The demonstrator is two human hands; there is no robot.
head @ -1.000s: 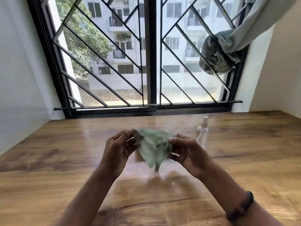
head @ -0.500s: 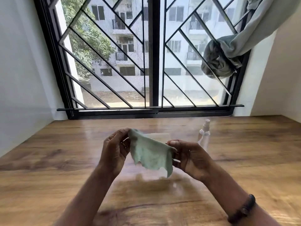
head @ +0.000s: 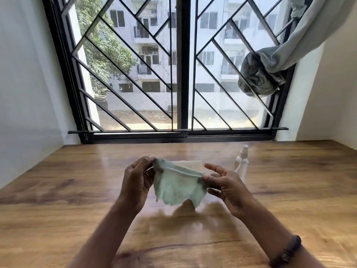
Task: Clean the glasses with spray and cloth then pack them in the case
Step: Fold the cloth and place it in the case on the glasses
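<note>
A pale green cleaning cloth (head: 176, 185) hangs spread between both hands above the wooden table (head: 67, 200). My left hand (head: 136, 180) pinches its upper left corner. My right hand (head: 226, 187) pinches the upper right corner with thumb and a finger, the other fingers apart. A clear spray bottle (head: 241, 163) with a white nozzle stands upright just behind my right hand. A pale flat object (head: 190, 162) lies on the table behind the cloth, mostly hidden; I cannot tell what it is. No glasses are visible.
A barred black window frame (head: 181, 132) runs along the table's far edge. A grey curtain (head: 264, 74) is knotted at the upper right. White walls close in on the left and right sides.
The cloth went from bunched between my hands to stretched out flat. My hands moved apart, and my right hand's spare fingers opened.
</note>
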